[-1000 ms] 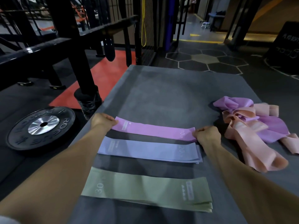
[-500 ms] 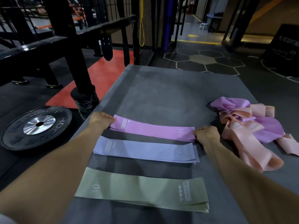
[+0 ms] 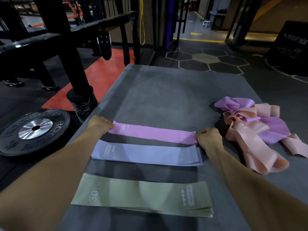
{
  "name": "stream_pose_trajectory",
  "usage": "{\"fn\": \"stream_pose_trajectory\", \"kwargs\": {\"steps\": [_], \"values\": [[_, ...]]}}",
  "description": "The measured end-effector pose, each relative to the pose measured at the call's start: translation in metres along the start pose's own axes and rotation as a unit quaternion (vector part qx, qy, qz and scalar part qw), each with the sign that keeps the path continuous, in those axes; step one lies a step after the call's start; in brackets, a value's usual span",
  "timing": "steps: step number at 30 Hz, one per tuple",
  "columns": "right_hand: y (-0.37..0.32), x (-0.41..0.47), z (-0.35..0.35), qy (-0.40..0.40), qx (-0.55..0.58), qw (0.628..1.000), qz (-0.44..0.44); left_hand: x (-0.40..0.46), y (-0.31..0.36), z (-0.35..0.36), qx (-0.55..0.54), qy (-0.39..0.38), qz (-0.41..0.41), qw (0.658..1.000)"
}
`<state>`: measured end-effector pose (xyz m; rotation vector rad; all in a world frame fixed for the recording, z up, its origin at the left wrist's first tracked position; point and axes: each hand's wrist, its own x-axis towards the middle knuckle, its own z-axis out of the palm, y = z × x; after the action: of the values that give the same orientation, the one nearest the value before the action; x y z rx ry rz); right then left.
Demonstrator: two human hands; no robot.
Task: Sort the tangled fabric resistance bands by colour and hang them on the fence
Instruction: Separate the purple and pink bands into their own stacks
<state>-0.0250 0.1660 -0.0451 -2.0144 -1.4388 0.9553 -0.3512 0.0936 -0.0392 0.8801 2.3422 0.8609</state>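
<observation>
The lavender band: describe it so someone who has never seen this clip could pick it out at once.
On the grey mat, three flat bands lie in a row running away from the camera. The lavender band is the middle one, between the green band nearest the camera and the pink band, which both hands grip by its ends. It alone is pale blue-violet, printed 20 LB, and untouched.

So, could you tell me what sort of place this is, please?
Most likely a gym: a black weight plate lies on the floor, a box marked "plyo soft box" stands at the right, and fabric resistance bands lie sorted.
</observation>
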Motion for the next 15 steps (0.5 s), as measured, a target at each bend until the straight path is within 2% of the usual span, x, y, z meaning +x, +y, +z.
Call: {"fn": "stream_pose_trajectory", "kwargs": {"steps": [10,15], "values": [[0.0012,-0.003,0.0036,0.019,-0.034,0.999,-0.031,-0.0022,0.0068,0.0068,0.1,0.038,0.036,0.994],[0.0012,-0.0046,0.0029,0.015,-0.032,0.999,-0.026,0.0008,0.0027,0.0091,0.14,0.061,0.027,0.988]]}}
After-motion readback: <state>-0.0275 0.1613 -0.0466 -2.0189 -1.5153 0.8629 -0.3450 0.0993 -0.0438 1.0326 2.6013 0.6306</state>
